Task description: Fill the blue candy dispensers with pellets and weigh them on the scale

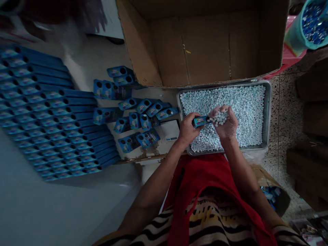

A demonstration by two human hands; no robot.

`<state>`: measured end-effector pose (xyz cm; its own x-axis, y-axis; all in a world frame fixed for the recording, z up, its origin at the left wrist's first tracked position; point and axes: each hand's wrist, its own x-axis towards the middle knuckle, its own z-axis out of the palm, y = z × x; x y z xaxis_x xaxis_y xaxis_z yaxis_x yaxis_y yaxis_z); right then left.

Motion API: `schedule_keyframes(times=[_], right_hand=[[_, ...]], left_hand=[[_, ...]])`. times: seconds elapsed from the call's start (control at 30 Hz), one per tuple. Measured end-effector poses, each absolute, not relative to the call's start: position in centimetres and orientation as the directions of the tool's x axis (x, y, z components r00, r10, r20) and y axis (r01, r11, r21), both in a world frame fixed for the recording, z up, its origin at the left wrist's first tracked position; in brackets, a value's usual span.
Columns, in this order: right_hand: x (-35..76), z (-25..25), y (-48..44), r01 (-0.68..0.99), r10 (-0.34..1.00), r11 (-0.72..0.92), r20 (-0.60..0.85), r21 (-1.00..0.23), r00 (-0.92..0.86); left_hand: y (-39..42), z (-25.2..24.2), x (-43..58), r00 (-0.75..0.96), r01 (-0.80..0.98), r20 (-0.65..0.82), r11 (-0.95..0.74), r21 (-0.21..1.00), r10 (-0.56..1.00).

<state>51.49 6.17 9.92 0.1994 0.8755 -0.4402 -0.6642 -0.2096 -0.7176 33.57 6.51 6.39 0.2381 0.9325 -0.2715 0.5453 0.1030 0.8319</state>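
My left hand grips a small blue printed box over the left part of a metal tray. Cupped palm up, my right hand holds a heap of small pale balls, its fingertips close to the end of the box. More white and pale-blue balls fill the tray beneath both hands. To the left, several similar blue boxes stand on the table, with dark round holes in their top ends. My fingers hide part of the held box.
A large open cardboard carton stands behind the tray. Stacked rows of blue boxes lie at the left. A white scale sits beside the tray. At the upper right, a turquoise bucket holds blue wrapped pieces. Another person's hand appears blurred at upper left.
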Motion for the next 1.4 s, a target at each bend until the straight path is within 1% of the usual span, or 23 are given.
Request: schedule_keyframes(times=[0.1, 0.2, 0.3, 0.4, 0.47, 0.53, 0.57, 0.63, 0.67, 0.73, 0.8, 0.83, 0.87, 0.9, 0.97, 1.03, 1.1, 1.13, 1.17, 1.2, 1.27, 1.33, 1.4], right_hand=[[50.4, 11.0, 6.7, -0.598, 0.904, -0.185, -0.374, -0.78, 0.207], [50.3, 11.1, 6.8, -0.567, 0.909, -0.165, -0.347, -0.807, 0.23], [50.2, 11.0, 6.9, -0.582, 0.898, -0.12, -0.338, -0.804, 0.283], [49.5, 11.4, 7.1, -0.598, 0.865, -0.091, -0.361, -0.796, 0.349], [49.2, 11.9, 7.1, -0.607, 0.857, -0.088, -0.37, -0.79, 0.358], [49.4, 12.0, 6.9, -0.655, 0.857, -0.079, -0.387, -0.752, 0.34], [49.9, 11.9, 6.7, -0.699, 0.846, -0.078, -0.418, -0.711, 0.331], [51.4, 11.1, 6.3, -0.806, 0.776, -0.1, -0.553, -0.584, 0.304], [52.4, 10.5, 6.1, -0.85, 0.708, -0.121, -0.645, -0.512, 0.287], [54.5, 9.1, 5.7, -0.9, 0.514, -0.161, -0.813, -0.405, 0.274], [56.0, 7.8, 5.1, -0.902, 0.345, -0.207, -0.891, -0.378, 0.294], [56.4, 7.4, 4.8, -0.889, 0.315, -0.243, -0.898, -0.388, 0.306], [56.5, 7.2, 4.4, -0.867, 0.329, -0.288, -0.892, -0.406, 0.309], [56.4, 7.2, 4.1, -0.837, 0.377, -0.334, -0.875, -0.434, 0.303], [55.7, 7.8, 3.5, -0.736, 0.521, -0.418, -0.804, -0.532, 0.285], [54.7, 9.0, 3.2, -0.538, 0.677, -0.478, -0.681, -0.694, 0.278], [53.9, 10.5, 3.3, -0.207, 0.822, -0.476, -0.516, -0.855, 0.243], [53.5, 11.1, 3.5, -0.02, 0.878, -0.441, -0.436, -0.897, 0.197], [53.3, 11.7, 3.7, 0.153, 0.917, -0.393, -0.373, -0.907, 0.141], [53.1, 12.1, 3.9, 0.299, 0.94, -0.342, -0.332, -0.891, 0.084], [52.7, 12.6, 4.4, 0.499, 0.949, -0.266, -0.314, -0.825, -0.013], [52.5, 12.6, 4.6, 0.595, 0.943, -0.226, -0.327, -0.771, -0.066], [52.4, 12.5, 4.6, 0.618, 0.944, -0.204, -0.319, -0.759, -0.081]], left_hand=[[6.5, 6.7, 33.9, 0.252, 0.536, -0.275, 0.103, 0.838, 0.928], [6.4, 6.6, 33.9, 0.24, 0.532, -0.262, 0.099, 0.841, 0.935], [6.1, 6.4, 34.0, 0.209, 0.551, -0.241, 0.089, 0.83, 0.948], [5.7, 6.5, 34.5, 0.194, 0.583, -0.191, 0.043, 0.811, 0.962], [5.5, 6.7, 34.8, 0.197, 0.601, -0.156, 0.006, 0.799, 0.968], [5.5, 6.6, 34.8, 0.196, 0.621, -0.129, -0.021, 0.783, 0.972], [5.6, 6.6, 34.7, 0.183, 0.633, -0.121, -0.023, 0.774, 0.976], [5.8, 6.3, 34.3, 0.112, 0.647, -0.116, 0.016, 0.762, 0.987], [5.9, 6.1, 34.0, 0.07, 0.639, -0.124, 0.051, 0.768, 0.99], [6.0, 5.7, 33.5, 0.026, 0.586, -0.172, 0.124, 0.801, 0.985], [6.1, 5.4, 33.2, 0.049, 0.514, -0.232, 0.175, 0.84, 0.972], [6.0, 5.3, 33.2, 0.064, 0.481, -0.256, 0.196, 0.855, 0.964], [6.0, 5.1, 33.2, 0.073, 0.453, -0.277, 0.215, 0.865, 0.958], [5.9, 5.0, 33.3, 0.081, 0.431, -0.294, 0.233, 0.872, 0.952], [5.6, 4.7, 33.6, 0.099, 0.402, -0.323, 0.259, 0.878, 0.941], [5.4, 4.6, 33.8, 0.11, 0.401, -0.335, 0.267, 0.876, 0.936], [5.3, 4.7, 34.0, 0.102, 0.425, -0.324, 0.253, 0.869, 0.94], [5.3, 4.9, 34.1, 0.104, 0.442, -0.311, 0.236, 0.865, 0.945], [5.4, 5.2, 34.2, 0.114, 0.46, -0.293, 0.211, 0.862, 0.949], [5.4, 5.5, 34.3, 0.132, 0.478, -0.274, 0.181, 0.859, 0.953], [5.6, 6.1, 34.5, 0.172, 0.506, -0.236, 0.12, 0.854, 0.957], [5.7, 6.6, 34.7, 0.197, 0.519, -0.199, 0.07, 0.852, 0.96], [5.7, 6.9, 34.9, 0.205, 0.517, -0.163, 0.035, 0.855, 0.965]])
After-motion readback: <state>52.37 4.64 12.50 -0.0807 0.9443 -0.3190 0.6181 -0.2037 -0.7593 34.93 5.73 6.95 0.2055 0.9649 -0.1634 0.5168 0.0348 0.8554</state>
